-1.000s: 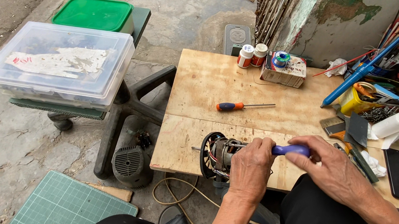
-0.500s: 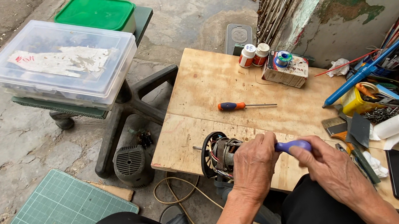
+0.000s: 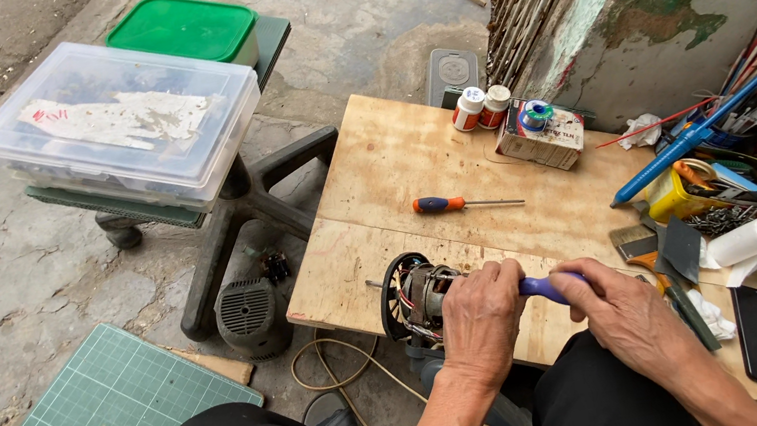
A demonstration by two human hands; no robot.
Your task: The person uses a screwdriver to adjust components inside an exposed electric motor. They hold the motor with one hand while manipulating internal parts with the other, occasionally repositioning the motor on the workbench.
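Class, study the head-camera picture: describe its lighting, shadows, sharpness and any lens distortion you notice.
Head view: soft, even daylight with no hard shadows; only faint shade under the pale plywood board and the clear plastic storage box. Mild glare whitens that box's lid. The small electric motor, left hand and right hand look sharp. Wide-angle distortion stretches the corners.

Likely outdoor repair spot, workboard [image 3: 411,162], scattered tools [image 3: 714,160]
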